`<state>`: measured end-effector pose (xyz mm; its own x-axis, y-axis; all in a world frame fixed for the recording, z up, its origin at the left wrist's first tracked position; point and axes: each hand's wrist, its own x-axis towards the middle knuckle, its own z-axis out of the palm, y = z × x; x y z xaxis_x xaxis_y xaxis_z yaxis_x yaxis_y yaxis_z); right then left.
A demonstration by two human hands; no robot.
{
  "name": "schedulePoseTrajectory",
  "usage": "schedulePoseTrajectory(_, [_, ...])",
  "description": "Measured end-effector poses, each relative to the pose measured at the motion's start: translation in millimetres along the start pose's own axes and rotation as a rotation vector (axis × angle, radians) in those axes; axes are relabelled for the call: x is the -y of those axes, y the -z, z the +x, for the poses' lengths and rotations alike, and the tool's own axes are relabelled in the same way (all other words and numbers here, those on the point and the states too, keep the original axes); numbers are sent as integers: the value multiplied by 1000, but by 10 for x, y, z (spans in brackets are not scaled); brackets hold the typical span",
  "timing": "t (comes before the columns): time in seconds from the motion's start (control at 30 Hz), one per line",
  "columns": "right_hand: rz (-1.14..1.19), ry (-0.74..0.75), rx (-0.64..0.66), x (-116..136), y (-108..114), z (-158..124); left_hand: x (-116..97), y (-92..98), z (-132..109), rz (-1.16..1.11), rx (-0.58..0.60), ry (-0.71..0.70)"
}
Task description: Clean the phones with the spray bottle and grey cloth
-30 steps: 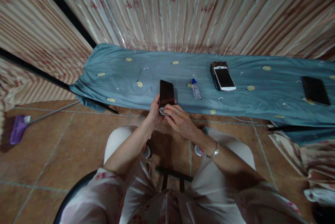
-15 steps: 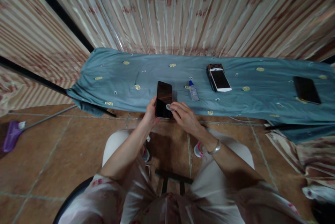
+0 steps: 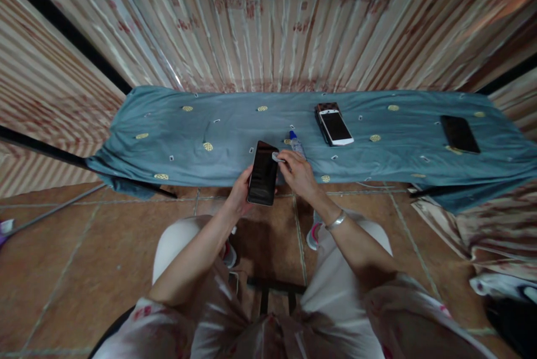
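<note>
A dark phone (image 3: pixel 263 175) with a glossy screen is tilted up in my left hand (image 3: pixel 239 194), whose fingers wrap its left edge and back. My right hand (image 3: pixel 298 173) pinches a small whitish wad (image 3: pixel 276 156), perhaps cloth or tissue, against the upper right edge of the screen. Just behind my right hand, a small clear bottle with a blue cap (image 3: pixel 293 136) lies on the blue cloth, its lower end partly hidden by my fingers.
The blue patterned cloth (image 3: pixel 235 124) covers a long narrow table. A white phone (image 3: pixel 336 127) rests on a dark case or box (image 3: pixel 322 124) right of the bottle. Farther right lies a black phone or tablet (image 3: pixel 460 134). A pleated curtain (image 3: pixel 268 34) hangs behind; black poles (image 3: pixel 67 29) stand at the sides.
My right hand has slid the whitish wad from the lower right of the screen to its upper right edge. The phone sits slightly lower in view, and the camera view has shifted.
</note>
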<state>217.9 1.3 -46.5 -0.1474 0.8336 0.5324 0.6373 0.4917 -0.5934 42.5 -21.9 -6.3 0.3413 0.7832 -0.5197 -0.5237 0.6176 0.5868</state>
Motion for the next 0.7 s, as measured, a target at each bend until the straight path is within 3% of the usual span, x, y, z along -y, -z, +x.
schedulePoseTrajectory(0.3, [-14, -69, -49, -129, 27, 102, 75, -39, -33, 50, 17, 32])
schedulePoseTrajectory(0.7, [-39, -51, -69, -73, -13, 112, 206, -38, -15, 39, -53, 4])
